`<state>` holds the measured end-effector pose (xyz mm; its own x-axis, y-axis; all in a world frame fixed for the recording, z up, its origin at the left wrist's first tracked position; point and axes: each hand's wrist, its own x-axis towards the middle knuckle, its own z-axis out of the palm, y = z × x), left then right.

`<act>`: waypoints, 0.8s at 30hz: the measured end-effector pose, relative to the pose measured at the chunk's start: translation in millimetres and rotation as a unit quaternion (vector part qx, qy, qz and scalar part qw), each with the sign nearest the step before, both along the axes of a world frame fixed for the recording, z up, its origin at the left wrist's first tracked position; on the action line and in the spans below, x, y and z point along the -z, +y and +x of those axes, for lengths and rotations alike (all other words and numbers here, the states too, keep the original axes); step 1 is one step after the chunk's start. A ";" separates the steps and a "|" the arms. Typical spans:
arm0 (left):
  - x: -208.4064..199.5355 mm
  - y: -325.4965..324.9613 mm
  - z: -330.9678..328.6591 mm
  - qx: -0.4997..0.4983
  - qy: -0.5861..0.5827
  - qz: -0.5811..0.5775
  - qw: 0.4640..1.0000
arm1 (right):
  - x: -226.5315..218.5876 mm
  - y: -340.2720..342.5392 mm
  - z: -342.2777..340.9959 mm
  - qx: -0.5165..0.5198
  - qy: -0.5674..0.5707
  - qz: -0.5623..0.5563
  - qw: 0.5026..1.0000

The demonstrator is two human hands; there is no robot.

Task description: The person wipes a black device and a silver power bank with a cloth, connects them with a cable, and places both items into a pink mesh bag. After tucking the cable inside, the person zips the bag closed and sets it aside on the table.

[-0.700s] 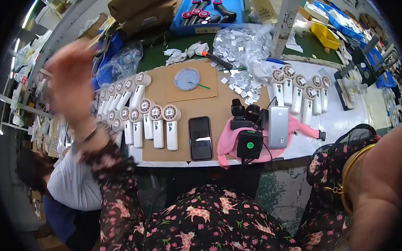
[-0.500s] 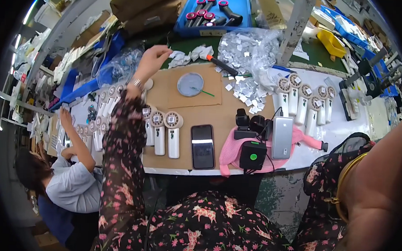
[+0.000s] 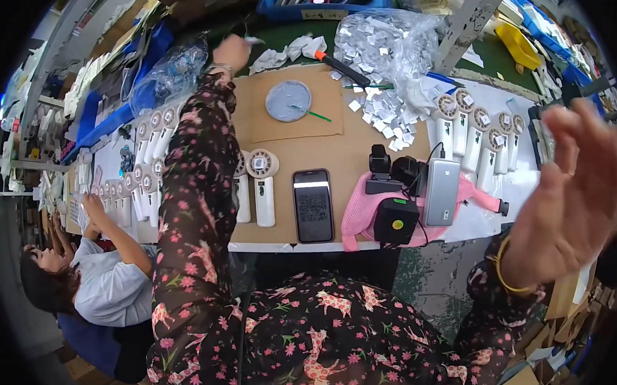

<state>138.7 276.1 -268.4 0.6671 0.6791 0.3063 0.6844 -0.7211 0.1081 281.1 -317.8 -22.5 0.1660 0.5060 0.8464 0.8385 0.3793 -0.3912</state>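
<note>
My left hand (image 3: 232,53) reaches to the far side of the table, its fingers closed. A small white bit (image 3: 254,41) shows at the fingertips; I cannot make out what it is. Crumpled white tissues (image 3: 287,54) lie just right of that hand. My right hand (image 3: 563,203) is raised at the right, slightly blurred, fingers apart and holding nothing. Between the arms, a round dish (image 3: 288,100) of greyish stuff with a thin green stick (image 3: 319,115) rests on cardboard (image 3: 325,128). White handheld fans (image 3: 264,190) lie beside my left sleeve, which hides some of them.
A phone (image 3: 312,210) lies near the front edge, beside a pink strap (image 3: 358,212) bearing black devices and a silver slab (image 3: 442,193). Small pale squares (image 3: 387,120) spill below a clear bag (image 3: 370,44). More fans (image 3: 472,141) lie right. A co-worker (image 3: 112,280) sits left.
My left hand has moved farther away, and a white bit now shows at its fingertips. My right hand has come up into view at the right. The whole view has shifted slightly.
</note>
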 end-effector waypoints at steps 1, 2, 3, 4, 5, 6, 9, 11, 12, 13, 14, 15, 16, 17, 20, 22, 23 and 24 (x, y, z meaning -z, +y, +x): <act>-21.0 -12.1 -6.6 0.011 -0.038 0.039 0.998 | 19.6 7.1 -4.8 0.010 0.042 0.016 0.999; -42.6 -26.6 -15.2 0.041 -0.108 0.032 0.993 | 36.8 12.0 -9.5 0.010 0.091 0.003 0.996; -72.0 -54.7 -21.6 0.076 -0.180 0.021 0.981 | 48.3 9.9 -15.2 0.018 0.137 -0.012 0.990; -101.5 -88.0 -26.6 0.107 -0.246 -0.116 0.956 | 55.4 6.8 -17.3 -0.012 0.184 -0.038 0.982; -126.8 -128.0 -28.3 0.135 -0.304 -0.253 0.908 | 63.9 4.3 -18.8 -0.038 0.232 -0.062 0.970; -147.9 -178.9 -24.2 0.185 -0.306 -0.336 0.871 | 73.3 1.8 -21.7 -0.038 0.291 -0.083 0.952; -174.4 -313.9 -41.6 0.326 -0.250 -0.440 0.799 | 97.9 2.1 -51.2 -0.083 0.444 -0.082 0.888; -162.3 -385.5 -48.1 0.379 -0.208 -0.491 0.756 | 120.4 -7.6 -64.9 -0.082 0.478 -0.076 0.871; -158.1 -412.1 -49.5 0.382 -0.177 -0.532 0.735 | 132.1 -12.6 -71.0 -0.090 0.508 -0.067 0.854; -152.6 -429.7 -51.1 0.382 -0.147 -0.570 0.712 | 143.2 -18.1 -76.5 -0.100 0.535 -0.059 0.837; -143.8 -437.8 -52.6 0.382 -0.144 -0.573 0.711 | 153.9 -29.1 -79.2 -0.098 0.538 -0.059 0.835; -133.5 -443.8 -53.7 0.388 -0.152 -0.549 0.725 | 164.2 -43.6 -78.4 -0.048 0.486 -0.081 0.869; -121.1 -448.8 -52.3 0.398 -0.160 -0.526 0.734 | 174.1 -57.3 -77.4 0.007 0.431 -0.104 0.896; -109.2 -452.5 -52.5 0.407 -0.168 -0.503 0.744 | 184.0 -67.0 -79.8 0.013 0.433 -0.103 0.896; -83.2 -466.0 -58.7 0.419 -0.116 -0.363 0.824 | 204.1 -92.5 -91.1 0.046 0.554 -0.102 0.825; -69.2 -467.0 -59.4 0.423 -0.090 -0.287 0.855 | 213.0 -82.8 -99.6 0.063 0.532 -0.102 0.838; -61.9 -466.4 -58.1 0.426 -0.065 -0.252 0.866 | 217.0 -73.7 -104.1 0.077 0.509 -0.105 0.851; -54.8 -466.4 -57.0 0.428 -0.041 -0.218 0.876 | 221.6 -67.5 -106.9 0.090 0.486 -0.109 0.862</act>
